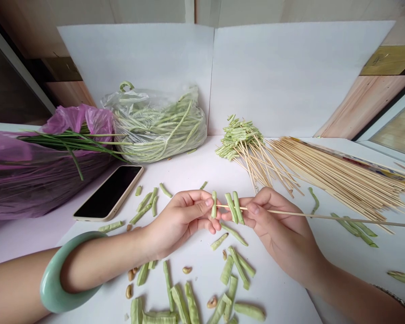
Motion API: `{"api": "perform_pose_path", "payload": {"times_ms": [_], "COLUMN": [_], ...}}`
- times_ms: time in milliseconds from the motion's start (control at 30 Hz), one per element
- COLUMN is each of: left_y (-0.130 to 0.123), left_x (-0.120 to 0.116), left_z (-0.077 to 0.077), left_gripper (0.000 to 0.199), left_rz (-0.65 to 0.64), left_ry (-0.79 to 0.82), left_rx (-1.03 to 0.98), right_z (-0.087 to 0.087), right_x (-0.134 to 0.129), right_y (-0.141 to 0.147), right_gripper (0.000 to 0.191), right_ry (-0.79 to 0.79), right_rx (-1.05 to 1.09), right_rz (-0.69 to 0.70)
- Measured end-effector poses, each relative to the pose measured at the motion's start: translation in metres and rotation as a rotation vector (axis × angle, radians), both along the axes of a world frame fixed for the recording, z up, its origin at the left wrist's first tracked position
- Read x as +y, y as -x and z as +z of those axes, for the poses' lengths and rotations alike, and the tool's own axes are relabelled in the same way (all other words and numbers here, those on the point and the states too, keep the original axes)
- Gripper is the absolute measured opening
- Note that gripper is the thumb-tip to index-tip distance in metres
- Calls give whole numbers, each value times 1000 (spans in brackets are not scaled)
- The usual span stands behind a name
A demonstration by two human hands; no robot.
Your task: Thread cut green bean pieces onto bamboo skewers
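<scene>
My left hand pinches a short piece of green bean between thumb and fingers, at the tip of a thin wooden skewer. My right hand is closed on that skewer, which runs far out to the right. Two cut bean pieces sit side by side on the skewer, just left of my right fingertips. The left bean piece meets the skewer's point; whether it is pierced I cannot tell. Below my hands, several loose bean pieces lie scattered on the white table.
Behind my right hand lie a pile of bean-loaded skewers and a heap of bare skewers. A clear bag of long beans, a purple bag with green stalks and a phone are at left. White boards stand behind.
</scene>
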State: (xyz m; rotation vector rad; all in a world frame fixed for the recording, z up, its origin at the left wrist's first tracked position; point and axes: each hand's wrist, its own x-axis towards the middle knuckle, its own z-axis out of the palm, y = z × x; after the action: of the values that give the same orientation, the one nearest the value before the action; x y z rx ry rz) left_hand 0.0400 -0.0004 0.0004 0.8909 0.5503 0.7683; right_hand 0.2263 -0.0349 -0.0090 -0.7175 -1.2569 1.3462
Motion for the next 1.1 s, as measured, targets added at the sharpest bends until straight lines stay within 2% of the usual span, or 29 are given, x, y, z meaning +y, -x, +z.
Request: {"api": "perform_pose_path", "payload": {"times_ms": [267, 400, 633, 1100], "left_y": [-1, -1, -2, -2], "left_x": [0, 0, -2, -6], "left_z": [1, 0, -1, 1], "left_gripper": [16, 18, 18, 19], "left_rz": [29, 50, 66, 35], "left_ry": [-12, -33, -121, -163], "left_rx": [3, 28, 95, 192], "right_z": [0, 3, 9, 4], "right_x": [0, -1, -5, -4], "right_y": [-1, 1, 4, 4], "right_gripper": [16, 18, 20, 15], "right_ry": [-33, -125, -280, -315], "right_rx": [-47, -104, -315, -357], "right_rz": [-66, -107, -264, -248]}}
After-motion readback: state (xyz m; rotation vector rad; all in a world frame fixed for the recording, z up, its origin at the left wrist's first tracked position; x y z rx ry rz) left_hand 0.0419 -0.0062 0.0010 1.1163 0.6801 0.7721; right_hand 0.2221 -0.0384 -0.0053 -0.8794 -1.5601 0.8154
